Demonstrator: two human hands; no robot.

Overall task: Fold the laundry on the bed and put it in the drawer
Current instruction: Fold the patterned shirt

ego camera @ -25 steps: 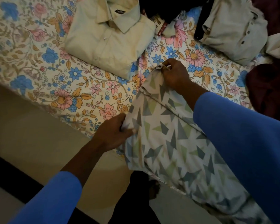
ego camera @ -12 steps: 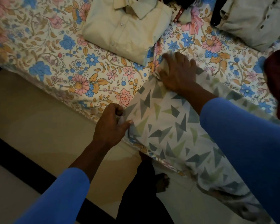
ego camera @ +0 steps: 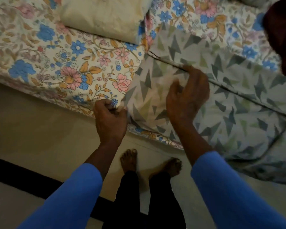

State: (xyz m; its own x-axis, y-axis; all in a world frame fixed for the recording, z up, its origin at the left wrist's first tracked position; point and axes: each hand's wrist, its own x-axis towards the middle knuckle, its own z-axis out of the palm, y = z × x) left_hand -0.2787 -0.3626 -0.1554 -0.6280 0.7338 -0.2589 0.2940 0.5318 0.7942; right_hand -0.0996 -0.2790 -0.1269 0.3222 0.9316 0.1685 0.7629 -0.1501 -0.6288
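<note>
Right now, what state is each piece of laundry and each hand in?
triangle-print cloth, partly folded, one crease across it
cream shirt, folded flat
dark red garment, mostly out of frame, state unclear
left hand, pinches the cloth's near corner
right hand, fingers curled at the crease, grip blurred

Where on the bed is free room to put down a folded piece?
The largest bare patch of floral sheet lies left of the triangle-print cloth, between the folded beige shirt and the bed's near edge. A smaller patch is beyond the cloth, between the shirt and the dark red garment. The right side is crowded: the cloth covers it.
</note>
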